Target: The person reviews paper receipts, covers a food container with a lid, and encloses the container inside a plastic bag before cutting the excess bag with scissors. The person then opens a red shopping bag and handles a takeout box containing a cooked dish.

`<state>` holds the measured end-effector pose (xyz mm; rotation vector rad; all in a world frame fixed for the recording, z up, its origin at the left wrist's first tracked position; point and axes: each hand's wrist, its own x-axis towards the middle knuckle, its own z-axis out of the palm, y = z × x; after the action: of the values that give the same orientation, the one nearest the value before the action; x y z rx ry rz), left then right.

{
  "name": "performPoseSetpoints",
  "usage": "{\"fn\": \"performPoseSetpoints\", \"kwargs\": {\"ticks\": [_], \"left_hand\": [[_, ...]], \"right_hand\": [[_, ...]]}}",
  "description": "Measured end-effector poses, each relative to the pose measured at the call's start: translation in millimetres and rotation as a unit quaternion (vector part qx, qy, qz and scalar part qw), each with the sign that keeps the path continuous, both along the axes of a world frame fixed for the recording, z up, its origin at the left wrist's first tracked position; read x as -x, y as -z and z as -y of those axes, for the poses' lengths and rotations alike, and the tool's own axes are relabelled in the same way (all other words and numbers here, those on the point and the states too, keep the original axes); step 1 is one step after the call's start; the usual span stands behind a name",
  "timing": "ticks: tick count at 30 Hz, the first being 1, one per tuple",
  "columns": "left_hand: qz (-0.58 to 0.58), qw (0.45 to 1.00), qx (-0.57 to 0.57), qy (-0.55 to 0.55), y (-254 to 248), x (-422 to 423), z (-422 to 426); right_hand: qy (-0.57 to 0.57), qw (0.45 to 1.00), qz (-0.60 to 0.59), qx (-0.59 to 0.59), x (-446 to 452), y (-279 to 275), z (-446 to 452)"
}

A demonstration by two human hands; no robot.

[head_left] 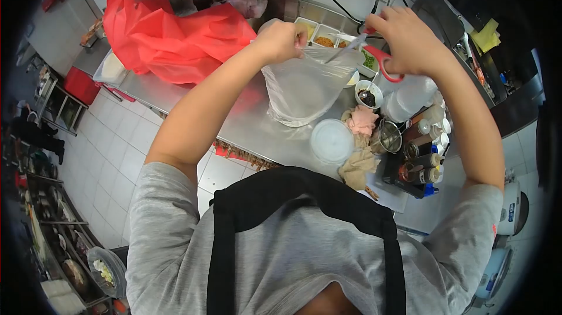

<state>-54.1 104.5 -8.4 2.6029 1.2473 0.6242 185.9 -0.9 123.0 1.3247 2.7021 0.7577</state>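
Observation:
My left hand [282,41] pinches the top edge of a clear plastic bag [307,89] that hangs over the steel counter. In my right hand [405,40] is a pair of scissors with red handles [383,63], its blades pointing left at the bag's upper right edge. Whether the blades have cut into the plastic I cannot tell. Below the bag stands a round, translucent lidded container [332,141]. A small white bowl of dark sauce [369,95] sits under the scissors. What the bag holds, if anything, does not show clearly.
A red bag [175,37] covers the counter's left part. White trays of toppings [324,38] line the back. To the right are stacked plastic cups [410,98], cloths [358,168], a strainer [387,135] and a rack of bottles and jars [418,165].

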Motion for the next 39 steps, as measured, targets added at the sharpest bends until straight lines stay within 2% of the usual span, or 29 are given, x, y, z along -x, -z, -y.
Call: {"fn": "performPoseSetpoints", "kwargs": {"ticks": [2, 5, 9, 18, 21, 32, 39], "left_hand": [[0.057, 0.997, -0.051, -0.014, -2.7, 0.1, 9.0], [-0.027, 0.999, -0.035, -0.032, -0.3, -1.9, 5.7], [-0.023, 0.997, -0.071, -0.038, 6.1, -7.0, 7.2], [-0.004, 0.989, -0.145, -0.007, 8.5, -9.1, 18.0], [0.018, 0.986, -0.167, -0.004, 13.4, -8.8, 19.6], [0.095, 0.973, -0.21, 0.01, 25.0, -8.0, 21.0], [0.064, 0.972, -0.226, -0.005, 23.7, -9.0, 18.9]], "right_hand": [[0.025, 0.999, 0.039, 0.02, 20.6, -5.9, -10.5], [0.051, 0.991, 0.102, 0.067, 46.1, -3.7, -27.0], [0.138, 0.969, 0.162, 0.129, 78.6, 4.6, -42.9], [0.078, 0.962, 0.218, 0.146, 109.2, 8.9, -57.2], [0.066, 0.963, 0.239, 0.111, 117.0, 7.1, -50.3], [0.123, 0.956, 0.21, 0.162, 115.1, 0.9, -69.2], [0.137, 0.951, 0.241, 0.137, 128.4, -7.0, -53.4]]}}
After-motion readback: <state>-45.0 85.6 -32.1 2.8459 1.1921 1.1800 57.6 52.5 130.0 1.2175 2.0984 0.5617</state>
